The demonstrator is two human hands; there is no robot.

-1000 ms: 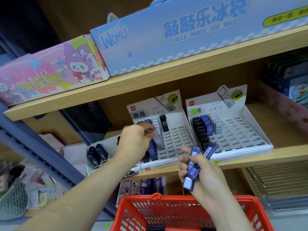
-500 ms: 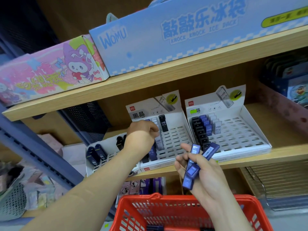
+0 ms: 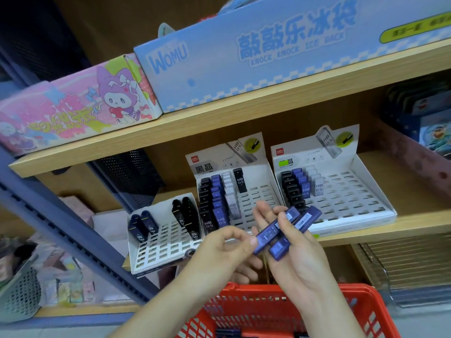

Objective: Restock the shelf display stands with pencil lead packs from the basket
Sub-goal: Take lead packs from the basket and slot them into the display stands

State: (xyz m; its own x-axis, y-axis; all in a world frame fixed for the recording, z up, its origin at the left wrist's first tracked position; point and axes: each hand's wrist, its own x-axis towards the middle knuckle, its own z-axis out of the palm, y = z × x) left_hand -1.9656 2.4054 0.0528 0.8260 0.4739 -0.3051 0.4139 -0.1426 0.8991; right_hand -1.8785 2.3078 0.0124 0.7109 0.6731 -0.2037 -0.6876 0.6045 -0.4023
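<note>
Above the red basket point(image 3: 366, 303), the right hand point(image 3: 300, 262) clasps several blue lead packs point(image 3: 306, 219) — the left hand point(image 3: 219, 252) pinching one by its lower end.

Red basket point(image 3: 366, 311) cut off by bottom edge, contents largely hidden. Label print on held blue packs point(image 3: 264, 240) too blurred to be read. Pink box point(image 3: 73, 111) smeared, clipped at left edge.

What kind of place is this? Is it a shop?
Most likely a stationery shop. Wooden shelves hold white display stands slotted with pencil lead packs, boxed goods sit on the shelf above, and a red shopping basket waits below.
</note>
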